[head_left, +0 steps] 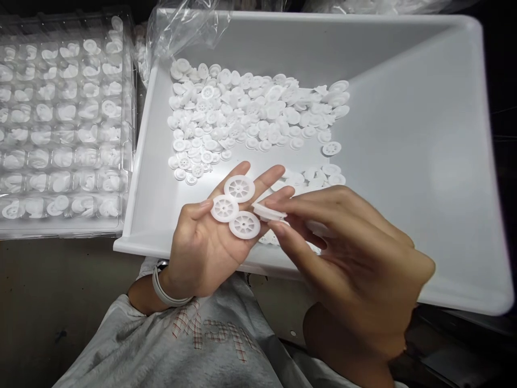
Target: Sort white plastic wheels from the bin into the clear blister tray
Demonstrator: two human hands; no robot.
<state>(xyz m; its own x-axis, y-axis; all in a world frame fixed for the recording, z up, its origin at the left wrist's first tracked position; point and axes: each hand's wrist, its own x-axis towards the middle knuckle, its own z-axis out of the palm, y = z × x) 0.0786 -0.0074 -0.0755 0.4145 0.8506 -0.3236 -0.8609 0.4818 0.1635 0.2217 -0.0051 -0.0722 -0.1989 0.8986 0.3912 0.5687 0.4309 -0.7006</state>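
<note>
Now your right hand [359, 253] pinches a white wheel [269, 212] at mid-frame.
Your left hand [210, 245], spread palm-up, carries three wheels [238, 233] just left of it; all look light, stiff, probably slick: best held edgewise.

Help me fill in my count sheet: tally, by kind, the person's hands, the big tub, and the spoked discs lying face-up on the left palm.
Bare hands, left hand and right hand: 2
Large rectangular white plastic tub: 1
White round spoked plastic discs lying face-up on the left palm: 3
Total: 6
</note>
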